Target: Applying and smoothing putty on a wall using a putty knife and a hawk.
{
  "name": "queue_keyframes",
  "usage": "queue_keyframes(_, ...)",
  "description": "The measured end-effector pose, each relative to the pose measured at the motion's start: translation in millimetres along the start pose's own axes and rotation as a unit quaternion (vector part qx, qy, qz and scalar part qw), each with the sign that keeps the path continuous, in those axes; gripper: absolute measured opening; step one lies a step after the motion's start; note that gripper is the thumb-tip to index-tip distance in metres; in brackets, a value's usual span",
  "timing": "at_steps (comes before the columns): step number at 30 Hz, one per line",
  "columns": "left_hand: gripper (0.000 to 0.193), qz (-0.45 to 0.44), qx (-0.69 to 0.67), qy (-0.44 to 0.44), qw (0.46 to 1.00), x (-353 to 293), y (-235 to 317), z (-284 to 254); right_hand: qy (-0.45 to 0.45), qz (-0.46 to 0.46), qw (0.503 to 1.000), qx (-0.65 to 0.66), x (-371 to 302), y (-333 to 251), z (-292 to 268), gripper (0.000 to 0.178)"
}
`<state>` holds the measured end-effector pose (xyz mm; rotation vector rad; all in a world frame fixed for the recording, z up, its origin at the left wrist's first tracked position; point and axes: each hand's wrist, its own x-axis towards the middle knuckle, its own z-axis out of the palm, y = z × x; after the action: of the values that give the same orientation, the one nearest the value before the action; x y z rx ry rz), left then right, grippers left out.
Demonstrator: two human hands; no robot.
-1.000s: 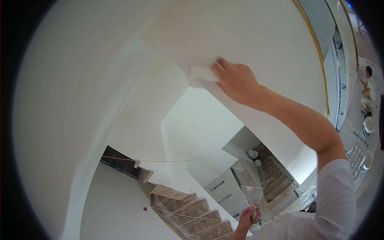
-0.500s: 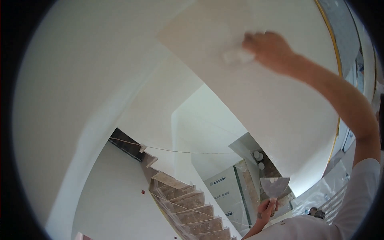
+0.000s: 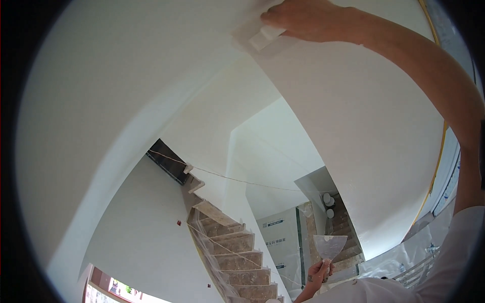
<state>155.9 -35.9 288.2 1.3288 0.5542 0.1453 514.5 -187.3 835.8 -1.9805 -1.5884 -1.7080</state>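
Observation:
My right hand (image 3: pixel 308 20) reaches up with its fingers closed around a pale, block-like hand tool (image 3: pixel 267 36). The tool lies against the smooth off-white sloped surface (image 3: pixel 353 106), by its edge at the top. Around it the surface looks faintly pinkish. Exactly what kind of tool it is, I cannot make out. Lower down, my left hand (image 3: pixel 319 271) grips a putty knife (image 3: pixel 330 246) by the handle. Its wide, flared blade points upward, apart from the surface.
Below is a staircase (image 3: pixel 246 260) with dusty treads and plastic sheeting along its side. A thin cord (image 3: pixel 237 179) crosses the stairwell. Printed protective boards (image 3: pixel 278 242) cover a lower area. Yellow edging (image 3: pixel 438 156) runs along the right side, beside plastic-covered railings (image 3: pixel 414 267).
My right hand has moved up and left along the surface with the pale tool. My left hand and the putty knife have shifted slightly left and down in view, and the view itself has shifted.

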Motion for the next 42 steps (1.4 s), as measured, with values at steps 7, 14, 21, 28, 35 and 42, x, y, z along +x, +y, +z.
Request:
queue_keyframes(7,0.033,0.032,0.005,0.008,0.999,-9,-3,-22,-0.069,-0.055,0.991,-0.096,5,10,-14,0.026)
queue_keyframes(14,0.035,0.022,-0.001,-0.012,1.0,-16,0,-46,-0.203,-0.031,0.976,-0.067,1,-18,-15,0.031)
queue_keyframes(21,0.035,-0.026,-0.006,-0.008,1.0,-14,0,-65,-0.052,-0.023,0.992,-0.109,23,-13,3,0.031)
queue_keyframes(28,0.035,0.006,-0.006,-0.029,1.0,-13,-12,-82,0.246,-0.218,0.92,-0.212,-8,-20,15,0.032)
queue_keyframes(35,0.033,-0.034,-0.052,-0.002,0.998,-28,-20,-102,-0.015,-0.008,0.995,-0.102,40,-36,-4,0.031)
queue_keyframes(42,0.032,-0.046,-0.045,-0.079,0.995,-10,-18,-117,-0.004,-0.014,0.997,-0.073,-35,-61,26,0.044)
